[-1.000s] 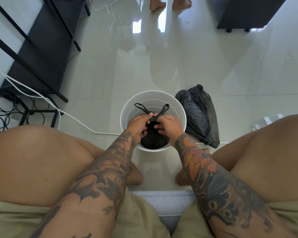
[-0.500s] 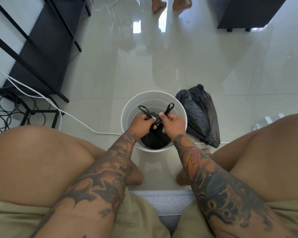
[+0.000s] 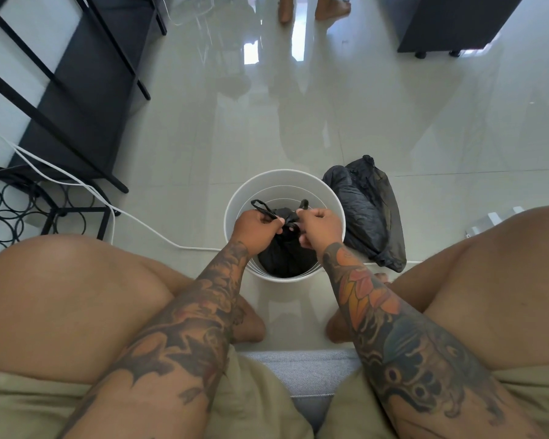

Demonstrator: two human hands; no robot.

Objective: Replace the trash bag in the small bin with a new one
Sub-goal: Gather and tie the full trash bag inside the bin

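A small white round bin [image 3: 235, 213] stands on the floor between my knees. Inside it sits a black trash bag [image 3: 286, 258], gathered at the top into a knot with two handle loops. My left hand [image 3: 256, 227] is closed on the left loop and my right hand [image 3: 320, 228] is closed on the right loop, both just above the bin's opening, a small gap apart with the knot between them. A second black bag [image 3: 366, 210] lies crumpled on the floor, touching the bin's right side.
A black metal shelf frame [image 3: 76, 90] and a black wire rack [image 3: 19, 210] stand at the left, with a white cable [image 3: 140, 223] running across the floor to the bin. A dark cabinet [image 3: 450, 23] is far right. Another person's bare feet [image 3: 311, 7] stand at the top.
My hands have drawn slightly apart with the two loops, tightening the knot at the top of the bag. The bag sits a little higher in the bin.
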